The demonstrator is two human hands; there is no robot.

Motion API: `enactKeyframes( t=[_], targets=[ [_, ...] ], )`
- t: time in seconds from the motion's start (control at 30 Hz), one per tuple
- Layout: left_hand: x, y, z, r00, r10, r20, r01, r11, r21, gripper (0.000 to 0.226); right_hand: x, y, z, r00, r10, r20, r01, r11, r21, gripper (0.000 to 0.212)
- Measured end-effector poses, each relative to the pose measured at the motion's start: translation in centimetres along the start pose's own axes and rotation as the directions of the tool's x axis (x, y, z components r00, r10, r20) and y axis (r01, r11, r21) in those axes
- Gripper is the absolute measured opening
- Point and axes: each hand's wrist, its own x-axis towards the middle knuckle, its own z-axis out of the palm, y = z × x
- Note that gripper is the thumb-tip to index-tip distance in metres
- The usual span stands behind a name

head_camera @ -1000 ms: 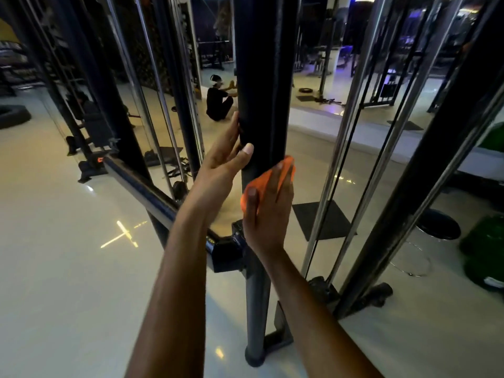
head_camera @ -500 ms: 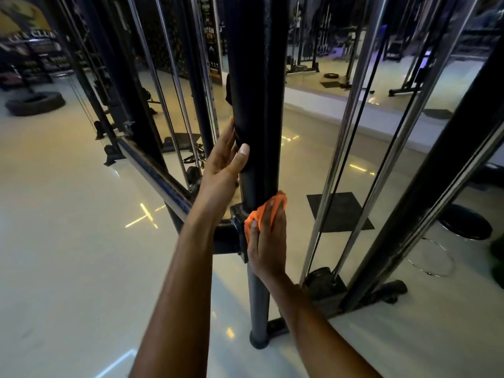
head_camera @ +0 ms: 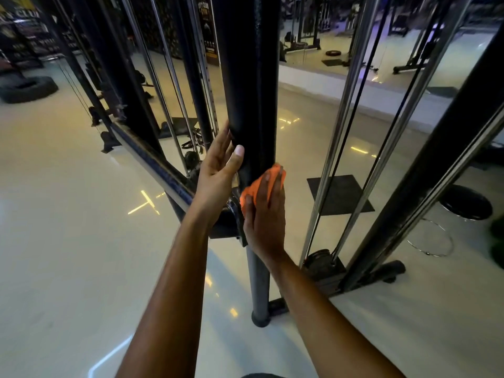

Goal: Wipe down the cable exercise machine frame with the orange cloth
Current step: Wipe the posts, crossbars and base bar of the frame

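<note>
Head view looks down along two bare forearms to a black upright post of the cable machine frame; the right hand lies flat against the post's front face with its fingers straight and together, pressing the orange cloth onto the metal just above a black clamp collar where a slanting crossbar meets the post; the cloth is bunched under the palm and fingers, showing at the fingertips and beside the thumb, so this grip is an open, flat press rather than a closed hold; the left hand rests on the left side of the same post slightly higher up, fingers extended round the far side and the thumb laid straight up the near face, holding nothing (its grip is open too, only steadying against the post); the two hands sit close together but do not touch; below the collar the post narrows to a grey tube that ends in a round foot on the pale glossy floor; chrome guide rods and thin black cables run upright to the right, beside a heavy black angled beam; a dark square mat lies on the floor behind the rods; a large tyre lies far off at the left.
</note>
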Motion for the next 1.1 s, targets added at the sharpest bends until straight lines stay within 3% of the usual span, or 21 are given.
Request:
enactKeyframes(
  t=[0.2, 0.47, 0.7, 0.87, 1.1],
  targets=[
    [-0.6, -1.6, -0.3, 0.999, -0.028, 0.037, 0.028, 0.999, 0.017, 0.067, -5.1, 1.9, 0.9, 0.988, 0.125, 0.092, -0.126, 0.992, 0.009, 0.079],
    [-0.6, -1.8, -0.2, 0.999, -0.037, 0.016, 0.037, 0.999, 0.026, 0.066, 3.5, -2.9, -1.9, 0.993, 0.118, -0.004, -0.115, 0.976, 0.187, 0.074],
    [-0.5, -2.5, -0.4, 0.999, -0.045, 0.007, 0.044, 0.999, 0.008, 0.066, -0.2, 0.1, -0.3, 0.998, 0.038, 0.042, -0.039, 0.999, 0.03, 0.077],
    [-0.7, -2.8, -0.5, 0.999, -0.046, 0.019, 0.046, 0.999, 0.028, 0.066, -6.3, 2.7, 1.2, 0.977, 0.149, 0.155, -0.15, 0.989, -0.001, 0.075],
    [-0.9, -3.2, 0.0, 0.998, -0.061, -0.032, 0.063, 0.995, 0.072, 0.065, 2.3, -1.4, -1.0, 0.998, 0.06, 0.012, -0.061, 0.99, 0.126, 0.073]
  ],
)
